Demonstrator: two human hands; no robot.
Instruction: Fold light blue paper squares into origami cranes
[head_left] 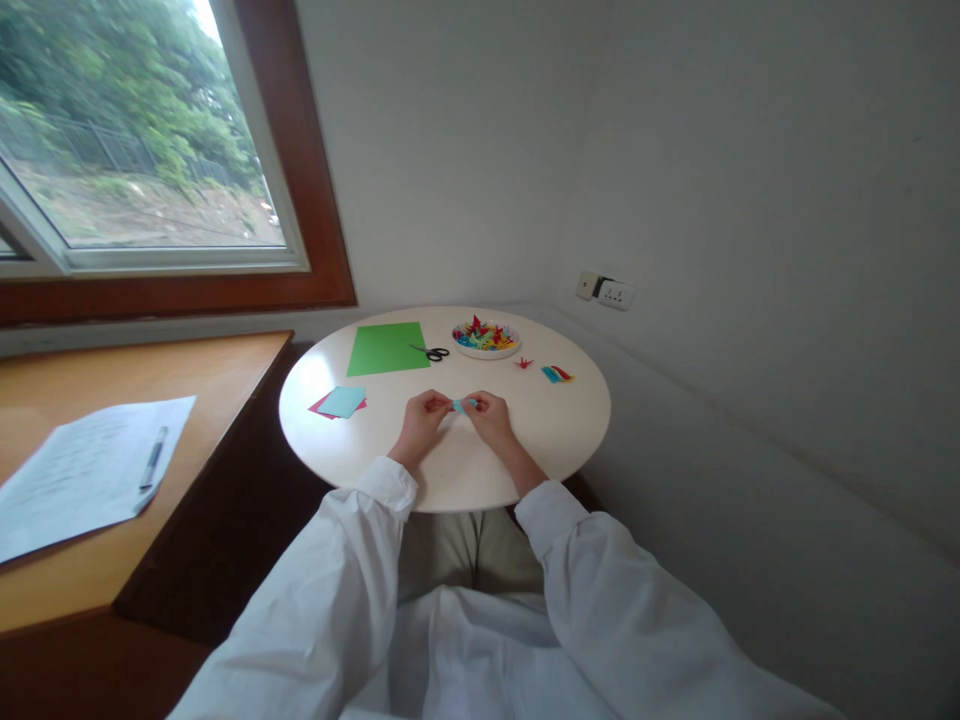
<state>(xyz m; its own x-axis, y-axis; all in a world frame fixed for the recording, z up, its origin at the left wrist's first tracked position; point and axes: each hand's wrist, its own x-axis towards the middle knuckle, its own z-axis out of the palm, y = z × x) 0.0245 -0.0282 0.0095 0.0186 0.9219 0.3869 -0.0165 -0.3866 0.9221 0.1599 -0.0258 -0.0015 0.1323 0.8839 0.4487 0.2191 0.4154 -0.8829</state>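
My left hand (422, 417) and my right hand (487, 414) meet over the middle of a round white table (570, 420). Between their fingertips they pinch a small folded piece of light blue paper (458, 405), held just above the tabletop. Both hands are closed on it. White sleeves cover both my forearms.
On the table lie a green sheet (388, 348), black scissors (433, 352), a white bowl (486, 339) of several coloured folded paper figures, a tiny red paper figure (523, 363), small coloured papers (557, 374), and blue and pink squares (340, 402). A wooden desk at left holds papers (82, 470) and a pen (153, 460).
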